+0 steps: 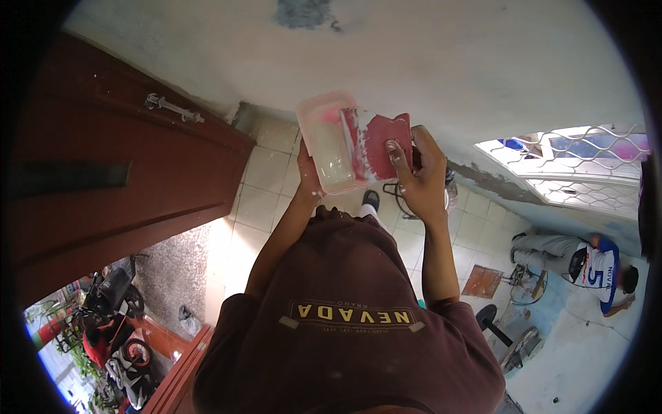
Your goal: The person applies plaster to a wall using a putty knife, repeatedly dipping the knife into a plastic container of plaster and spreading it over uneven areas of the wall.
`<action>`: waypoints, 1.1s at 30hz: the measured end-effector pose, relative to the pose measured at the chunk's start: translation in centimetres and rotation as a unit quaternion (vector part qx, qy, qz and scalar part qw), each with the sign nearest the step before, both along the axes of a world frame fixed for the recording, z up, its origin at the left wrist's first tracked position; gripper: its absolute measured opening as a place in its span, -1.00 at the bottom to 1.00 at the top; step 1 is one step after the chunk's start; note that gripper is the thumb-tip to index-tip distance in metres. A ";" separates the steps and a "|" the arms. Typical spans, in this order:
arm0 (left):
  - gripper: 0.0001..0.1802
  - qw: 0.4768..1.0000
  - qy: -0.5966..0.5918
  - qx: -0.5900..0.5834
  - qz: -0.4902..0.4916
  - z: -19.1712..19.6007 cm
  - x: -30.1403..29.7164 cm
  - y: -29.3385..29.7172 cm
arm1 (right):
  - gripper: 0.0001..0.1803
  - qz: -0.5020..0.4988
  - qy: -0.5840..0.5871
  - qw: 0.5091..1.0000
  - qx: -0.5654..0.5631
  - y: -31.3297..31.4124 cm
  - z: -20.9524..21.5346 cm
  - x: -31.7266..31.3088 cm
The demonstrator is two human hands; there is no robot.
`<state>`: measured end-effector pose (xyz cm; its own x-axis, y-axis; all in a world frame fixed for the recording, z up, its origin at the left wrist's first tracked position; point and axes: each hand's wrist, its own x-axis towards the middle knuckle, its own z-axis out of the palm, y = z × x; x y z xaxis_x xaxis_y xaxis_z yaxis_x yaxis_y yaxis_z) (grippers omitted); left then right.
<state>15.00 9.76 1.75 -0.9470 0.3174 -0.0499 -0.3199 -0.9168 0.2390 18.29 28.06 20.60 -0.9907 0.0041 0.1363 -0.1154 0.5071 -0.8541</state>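
My left hand [309, 172] grips the left side of a pale pink plastic tub [305, 119], held up in front of my chest. Something whitish and wet coats the inside of the tub. In my right hand [426, 183] is a dark pink putty spreader [387, 146], with the thumb pressed on its face and the fingers behind. White putty [360, 148] is smeared along the spreader's left side, which overlaps the tub's right side. White specks dot both hands.
Ahead stands a pale wall [427, 62] with a grey patch. A brown door [76, 152] is at left, with motorbikes [114, 297] beyond the doorway. At right are a grilled window [586, 162] and a person [596, 269] by another wall. Tiles [265, 165] cover the floor.
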 end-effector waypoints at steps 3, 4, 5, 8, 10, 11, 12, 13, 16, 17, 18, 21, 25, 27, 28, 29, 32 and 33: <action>-0.25 1.000 -0.006 -0.023 0.015 -0.3 0.4 -1.9 | -0.85 -0.020 0.051 0.993 0.106 -3.4 -1.4 0.2; -0.24 0.999 -0.013 -0.031 0.016 0.5 0.2 -1.9 | -0.86 -0.033 0.096 0.989 0.111 -4.3 -2.9 -0.3; -0.22 0.999 -0.019 -0.039 0.017 1.4 0.1 -2.0 | -0.86 -0.045 0.141 0.982 0.116 -5.3 -4.2 -0.7; -0.27 0.998 0.008 0.060 -0.019 2.5 0.3 -3.4 | -0.86 0.020 0.118 0.981 0.150 -8.5 -6.8 -1.3; -0.29 0.993 0.014 0.115 -0.025 2.3 0.0 -4.1 | -0.86 -0.002 0.082 0.990 0.117 -9.6 -4.3 -1.6; -0.24 0.997 0.002 0.080 -0.019 2.2 -0.2 -4.5 | -0.85 -0.011 0.065 0.993 0.101 -10.2 -3.5 -1.8; -0.18 0.999 -0.011 0.045 -0.016 2.2 -0.3 -4.8 | -0.84 -0.007 0.076 0.991 0.107 -10.7 -3.6 -1.9; -0.12 1.000 -0.024 0.011 -0.012 2.1 -0.2 -5.1 | -0.84 -0.002 0.086 0.990 0.113 -11.3 -4.0 -2.0; -0.30 0.998 -0.054 0.006 0.014 1.0 -0.9 -5.7 | -0.84 0.026 0.104 0.982 0.156 -12.4 -7.3 -2.8; -0.30 0.999 -0.041 0.021 0.006 0.9 -0.8 -6.0 | -0.84 0.036 0.107 0.978 0.174 -12.6 -8.6 -2.9; -0.30 0.999 -0.025 0.036 0.009 0.8 -1.1 -6.5 | -0.83 0.035 0.059 0.984 0.165 -13.1 -6.3 -3.0; -0.31 0.998 0.013 0.066 0.003 0.5 -1.3 -7.1 | -0.81 -0.008 0.067 0.992 0.107 -13.6 -3.4 -3.1; -0.32 0.998 -0.028 -0.033 0.043 1.3 -1.9 -6.8 | -0.87 0.059 0.134 0.969 0.201 -14.8 -7.1 -4.2; -0.32 0.999 -0.022 0.031 0.029 1.2 -2.2 -7.1 | -0.81 0.045 0.065 0.986 0.148 -14.2 -6.3 -4.3; -0.32 0.998 -0.021 0.061 0.024 1.0 -2.0 -7.4 | -0.80 0.026 0.045 0.990 0.130 -14.0 -4.8 -4.2; -0.31 0.998 -0.025 0.053 0.029 0.7 -2.0 -7.6 | -0.78 0.008 0.025 0.993 0.112 -14.0 -4.2 -4.2; -0.31 0.999 -0.032 0.028 0.023 1.1 -2.2 -7.1 | -0.78 0.059 0.125 0.972 0.188 -14.1 -8.4 -4.5; -0.30 0.999 -0.036 0.019 0.028 1.1 -2.4 -7.1 | -0.78 0.056 0.119 0.976 0.174 -14.2 -8.3 -4.6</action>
<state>12.62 2.70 2.81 -0.9576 0.2672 -0.1078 -0.2832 -0.9418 0.1811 13.71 13.88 12.31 -0.9225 -0.1897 0.3361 -0.3606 0.7341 -0.5754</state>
